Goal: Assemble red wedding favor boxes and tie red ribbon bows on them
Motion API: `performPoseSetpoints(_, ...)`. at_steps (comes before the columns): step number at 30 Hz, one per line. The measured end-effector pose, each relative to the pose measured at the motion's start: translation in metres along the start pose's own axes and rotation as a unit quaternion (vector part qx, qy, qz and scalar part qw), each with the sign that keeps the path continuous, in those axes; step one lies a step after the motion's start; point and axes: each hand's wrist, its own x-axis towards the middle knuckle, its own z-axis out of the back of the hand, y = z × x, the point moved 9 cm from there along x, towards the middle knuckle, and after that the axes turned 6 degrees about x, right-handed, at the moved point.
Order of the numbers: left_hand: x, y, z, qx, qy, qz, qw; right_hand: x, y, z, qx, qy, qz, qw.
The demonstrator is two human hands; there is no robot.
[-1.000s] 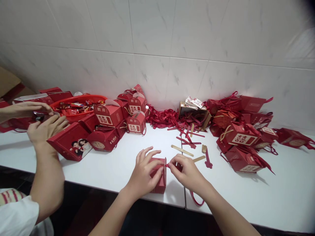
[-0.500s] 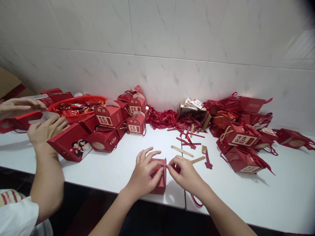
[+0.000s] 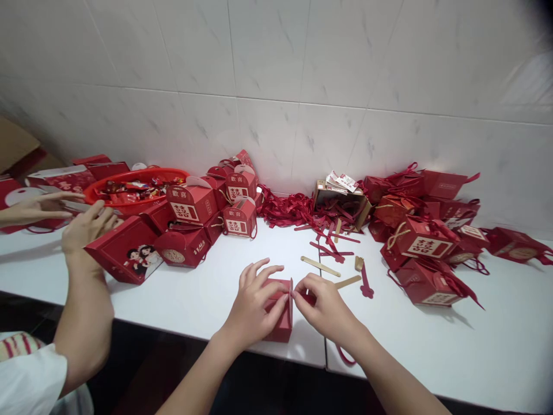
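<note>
A small red candy box (image 3: 283,332) stands near the table's front edge with its top flap upright. My left hand (image 3: 254,302) is around its left side, thumb and forefinger closed at the flap, the other fingers raised. Close against the flap's right face, my right hand (image 3: 324,302) pinches what looks like the end of a red ribbon, mostly hidden by the fingers. A loop of red ribbon (image 3: 345,355) shows below my right wrist, over the table edge. Gold strips (image 3: 320,266) and a dark red strip (image 3: 366,281) lie beyond that hand.
Stacked red boxes (image 3: 190,202) stand left, more boxes (image 3: 425,239) right. A ribbon heap (image 3: 285,208) and an open carton (image 3: 343,202) sit by the wall. At left, a co-worker's hands (image 3: 88,225) are near a red basin (image 3: 175,173) of candy.
My hands and the box stay almost in place. The co-worker's hands have shifted, the nearer one slightly right, the farther one lower.
</note>
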Motion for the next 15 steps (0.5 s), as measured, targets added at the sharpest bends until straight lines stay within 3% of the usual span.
performPoseSetpoints(4,0.0,0.003,0.005,-0.008,-0.035,0.004,0.999,0.0,-0.001,0.002,0.023,-0.017,0.005,1.0)
performPoseSetpoints(7,-0.001,0.006,0.02,-0.03,-0.115,0.016,0.993,0.002,0.006,0.006,0.066,-0.042,0.032,0.996)
performPoseSetpoints(11,-0.006,0.006,0.049,-0.06,-0.227,0.023,0.972,0.009,0.019,-0.004,0.187,0.019,0.042,0.981)
performPoseSetpoints(13,-0.009,0.008,0.057,-0.064,-0.235,0.033,0.969,0.012,0.022,-0.001,0.237,0.013,0.026,0.971)
performPoseSetpoints(15,-0.014,0.015,0.056,-0.061,-0.198,0.058,0.977,0.011,0.026,0.016,0.262,-0.033,0.028,0.964)
